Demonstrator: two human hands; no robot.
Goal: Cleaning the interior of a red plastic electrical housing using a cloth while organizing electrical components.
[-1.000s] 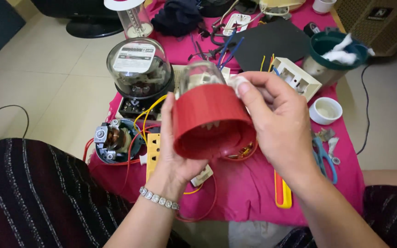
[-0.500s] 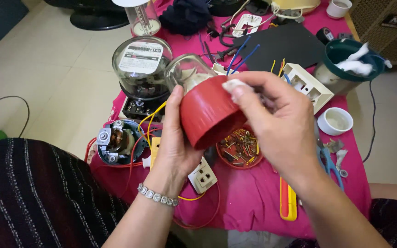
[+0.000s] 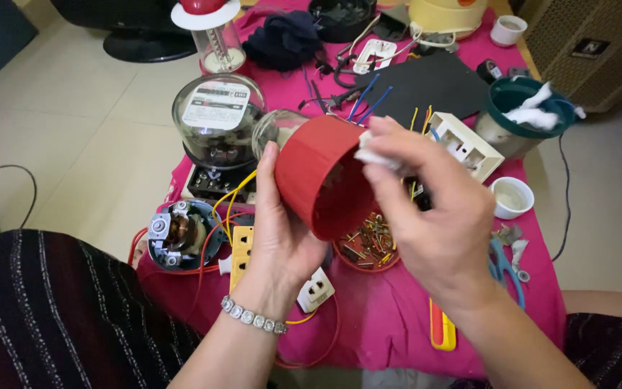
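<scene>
My left hand [image 3: 278,230] grips a red round base [image 3: 318,173] with a clear glass dome [image 3: 276,131] on its far end, tilted so the red rim faces right. My right hand [image 3: 433,216] pinches a small white wad of cloth [image 3: 374,153] against the red rim. Both hands hover above a pink cloth-covered table [image 3: 390,317]. A bracelet sits on my left wrist.
Below the hands lies a red lid of screws [image 3: 368,245]. A glass-domed meter [image 3: 217,122], a motor part [image 3: 178,234], yellow socket [image 3: 240,252], white socket [image 3: 316,290], white switch box [image 3: 466,144], small white cup [image 3: 511,197], green bowl with cotton [image 3: 523,108], scissors [image 3: 505,259] and yellow-handled tool [image 3: 440,331] surround them.
I have tilted the red base so its opening turns from facing me toward the right. My right hand moved onto the rim with the white wad.
</scene>
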